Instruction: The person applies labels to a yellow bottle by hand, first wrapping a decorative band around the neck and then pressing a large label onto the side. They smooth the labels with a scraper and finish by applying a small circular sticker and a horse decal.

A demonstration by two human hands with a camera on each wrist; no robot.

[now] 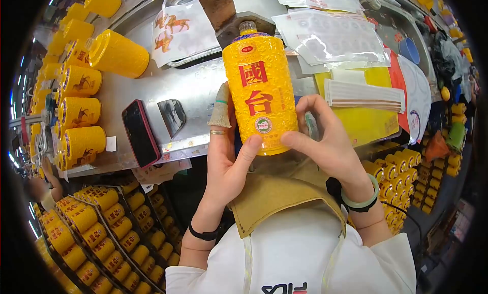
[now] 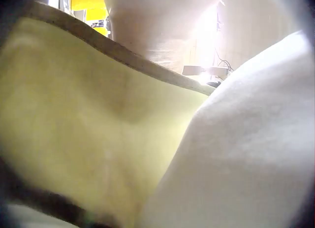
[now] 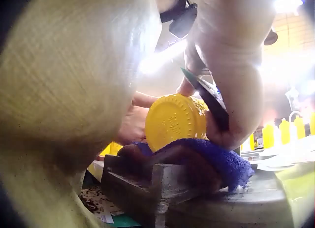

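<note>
A yellow bottle (image 1: pixel 260 95) with red characters and a round label lies in front of the person, its neck pointing away. The left hand (image 1: pixel 226 156) grips its left side, thumb near the base, with cloth covers on fingers. The right hand (image 1: pixel 325 141) holds the lower right side, thumb on the front, and a small greenish tool (image 1: pixel 311 125) sits within its fingers. In the right wrist view the bottle's round base (image 3: pixel 172 122) is above a blue cloth (image 3: pixel 216 159), beside the right hand (image 3: pixel 229 85). The left wrist view shows mostly apron (image 2: pixel 98 110) and white shirt.
Several yellow bottles (image 1: pixel 119 54) stand at the left of the metal table (image 1: pixel 190 98), near a phone (image 1: pixel 141 133) and a dark shiny piece (image 1: pixel 172 117). Decal sheets (image 1: pixel 335 37) and a yellow sheet (image 1: pixel 366 123) lie right. Racks of bottles (image 1: pixel 96 233) are below left.
</note>
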